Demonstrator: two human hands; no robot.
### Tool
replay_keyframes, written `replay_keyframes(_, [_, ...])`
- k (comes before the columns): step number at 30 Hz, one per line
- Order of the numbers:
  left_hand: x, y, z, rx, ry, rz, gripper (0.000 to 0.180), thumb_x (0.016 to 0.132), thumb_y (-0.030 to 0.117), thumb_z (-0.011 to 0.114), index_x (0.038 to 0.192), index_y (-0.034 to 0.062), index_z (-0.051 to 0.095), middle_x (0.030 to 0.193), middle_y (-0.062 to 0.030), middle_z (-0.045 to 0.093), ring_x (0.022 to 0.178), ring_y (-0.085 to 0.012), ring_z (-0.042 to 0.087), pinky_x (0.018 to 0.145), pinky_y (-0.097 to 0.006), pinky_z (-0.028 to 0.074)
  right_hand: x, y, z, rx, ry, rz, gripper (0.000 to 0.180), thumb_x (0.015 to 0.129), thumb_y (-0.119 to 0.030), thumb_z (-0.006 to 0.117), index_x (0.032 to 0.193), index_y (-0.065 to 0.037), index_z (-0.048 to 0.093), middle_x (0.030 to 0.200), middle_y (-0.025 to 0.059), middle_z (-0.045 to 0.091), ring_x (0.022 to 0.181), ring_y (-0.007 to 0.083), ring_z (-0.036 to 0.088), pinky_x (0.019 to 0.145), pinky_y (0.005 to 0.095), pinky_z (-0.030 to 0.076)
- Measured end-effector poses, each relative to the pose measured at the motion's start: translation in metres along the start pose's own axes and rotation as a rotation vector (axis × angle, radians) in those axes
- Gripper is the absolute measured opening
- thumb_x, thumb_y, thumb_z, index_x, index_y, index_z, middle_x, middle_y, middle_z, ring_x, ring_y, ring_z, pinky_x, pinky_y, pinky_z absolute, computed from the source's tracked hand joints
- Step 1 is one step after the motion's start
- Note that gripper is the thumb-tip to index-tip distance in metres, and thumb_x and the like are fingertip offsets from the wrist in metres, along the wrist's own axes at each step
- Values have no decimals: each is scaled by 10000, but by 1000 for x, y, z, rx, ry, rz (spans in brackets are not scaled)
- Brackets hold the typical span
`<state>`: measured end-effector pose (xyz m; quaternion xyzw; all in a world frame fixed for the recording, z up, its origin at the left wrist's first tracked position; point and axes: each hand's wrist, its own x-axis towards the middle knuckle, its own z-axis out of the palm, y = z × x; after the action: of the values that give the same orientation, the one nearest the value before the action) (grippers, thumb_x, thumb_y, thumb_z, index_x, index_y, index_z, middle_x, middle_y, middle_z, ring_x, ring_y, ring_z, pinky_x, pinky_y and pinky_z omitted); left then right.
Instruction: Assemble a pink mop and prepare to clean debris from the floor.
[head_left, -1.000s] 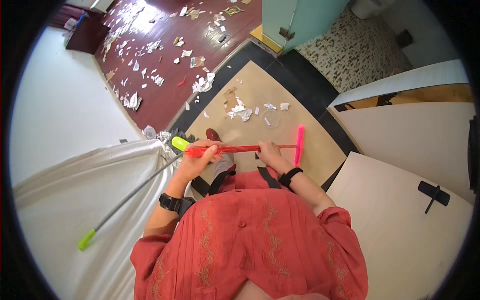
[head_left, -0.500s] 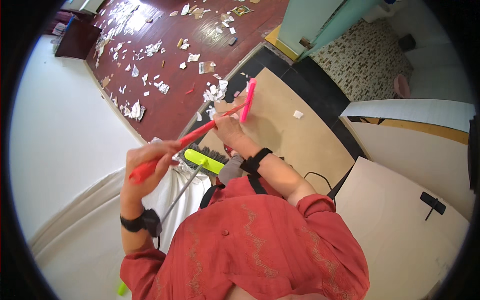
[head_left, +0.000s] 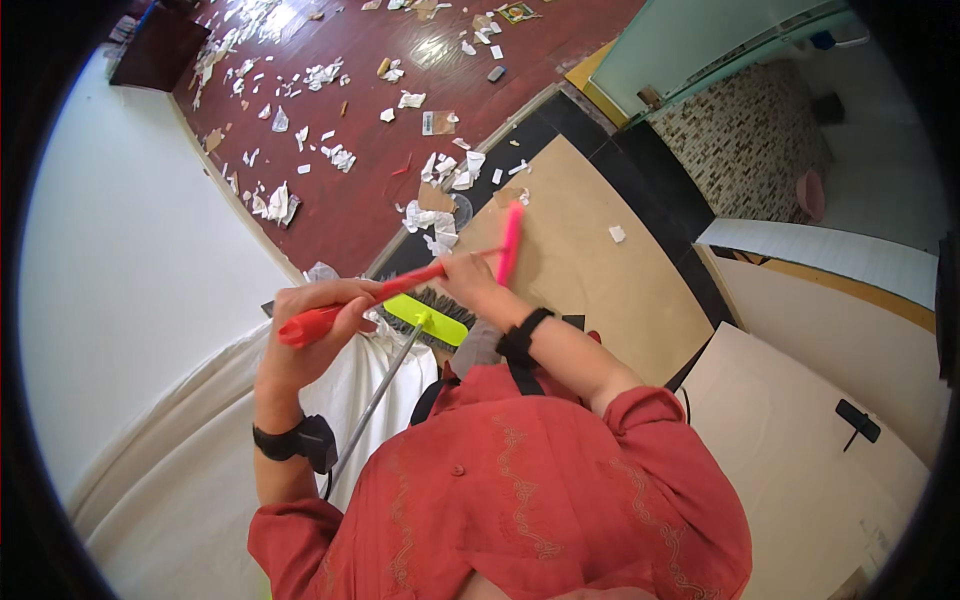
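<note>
Right now I grip a red broom handle (head_left: pixel 400 285) with both hands: my left hand (head_left: pixel 305 335) is curled tight round its upper end, close to my chest, and my right hand (head_left: pixel 470 280) is clamped further down the shaft, just short of the pink broom head (head_left: pixel 511 242). That head stands over the tan floor panel (head_left: pixel 590 270), beside a heap of torn paper scraps (head_left: pixel 440 215) at the edge of the dark red wooden floor (head_left: pixel 370 110), where more scraps lie scattered. Below my hands a second tool with a yellow-green head (head_left: pixel 428 318) and a grey metal pole (head_left: pixel 375 400) leans against a white cloth (head_left: pixel 190 470)
</note>
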<state>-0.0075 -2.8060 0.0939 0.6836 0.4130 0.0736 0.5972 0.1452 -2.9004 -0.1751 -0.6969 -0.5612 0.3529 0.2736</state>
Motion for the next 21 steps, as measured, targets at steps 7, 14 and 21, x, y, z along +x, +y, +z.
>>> replay_keyframes(7, [-23,14,-2,626,41,534,229,757,74,764,948,21,649,1022,-111,700,708,-263,686,621,-311,550,79,-43,-4,-4,136,-159,188,759,-145,698,871,-61,573,782,171,662,811,365,662,711,467,528])
replay_keyframes(14, [-46,31,-22,514,5,583,251,734,81,769,962,42,673,1032,-97,702,714,-220,689,629,-294,554,37,-53,-58,-110,177,-153,186,772,-147,668,921,-62,597,731,179,636,745,393,644,648,474,516])
replay_keyframes(21, [32,8,29,276,-309,462,255,828,186,725,1032,35,697,894,-147,699,793,-262,687,682,-328,533,-75,49,-108,-255,114,144,97,766,-139,658,809,-53,647,752,196,652,743,383,655,668,464,521])
